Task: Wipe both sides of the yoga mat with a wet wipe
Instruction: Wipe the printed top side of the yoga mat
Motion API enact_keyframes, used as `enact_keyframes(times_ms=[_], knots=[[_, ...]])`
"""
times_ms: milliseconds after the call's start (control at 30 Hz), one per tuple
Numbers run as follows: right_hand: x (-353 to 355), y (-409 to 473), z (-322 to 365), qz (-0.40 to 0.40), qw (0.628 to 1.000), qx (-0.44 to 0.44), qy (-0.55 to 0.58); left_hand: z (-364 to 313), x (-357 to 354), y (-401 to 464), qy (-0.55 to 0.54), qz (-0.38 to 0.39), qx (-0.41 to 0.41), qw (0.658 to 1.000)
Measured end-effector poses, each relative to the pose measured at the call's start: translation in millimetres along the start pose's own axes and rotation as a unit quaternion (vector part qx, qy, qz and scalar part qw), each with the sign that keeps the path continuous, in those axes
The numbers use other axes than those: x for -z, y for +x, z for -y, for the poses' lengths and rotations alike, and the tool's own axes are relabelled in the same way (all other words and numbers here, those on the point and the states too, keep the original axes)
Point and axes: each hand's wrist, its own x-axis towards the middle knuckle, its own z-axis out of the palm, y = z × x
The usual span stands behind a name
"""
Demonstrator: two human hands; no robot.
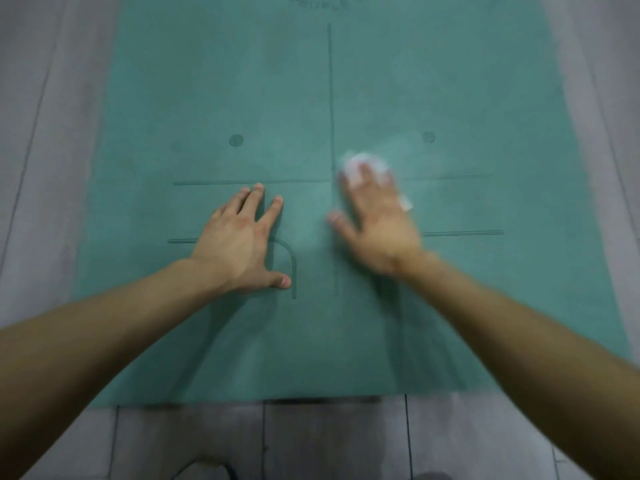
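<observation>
An indoor room, likely a home: grey wood-plank flooring [329,441] under a teal yoga mat [242,81].

Matt teal mat [242,81], grey wood-look floor [52,133]

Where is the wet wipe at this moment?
In the head view, the wet wipe lies under the right hand's fingers on the yoga mat, just right of its centre line.

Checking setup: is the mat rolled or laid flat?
Flat: yoga mat lies spread on the floor, near edge unrolled, left hand pressing it.
</observation>
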Motion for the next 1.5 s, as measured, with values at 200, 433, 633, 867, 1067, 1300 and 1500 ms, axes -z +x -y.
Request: enact_keyframes(times_ms=[200, 433, 633, 867, 1067, 1300, 1500], knots=[[1, -20, -41, 0.009, 0.990, 0.128, -0.064, 2, -1, 0, -0.003, 0.003, -0.005, 1.000], [19, -30, -53, -0.030, 0.995, -0.086, -0.032, 1, 1, 1, -0.003, 0.010, -0.002, 1.000], [-14, -83, -3, 0.060, 0.965, 0.248, -0.064, 5, -4, 3, -0.001, 0.012, -0.009, 1.000], [27, -70, -92, -0.030, 0.985, -0.150, -0.075, 4, -5, 5, -0.001, 0.024, -0.005, 1.000], [-23, -122, 7, 0.078, 0.962, 0.244, -0.089, 7, -8, 5, 0.010, 0.002, -0.012, 1.000], [32, -99, -119, -0.019, 0.973, -0.223, -0.048, 7, -7, 7, 0.004, 0.014, -0.010, 1.000], [-41, -163, 42, 0.109, 0.951, 0.285, -0.049, 4, -4, 5, -0.015, 0.014, 0.002, 1.000]])
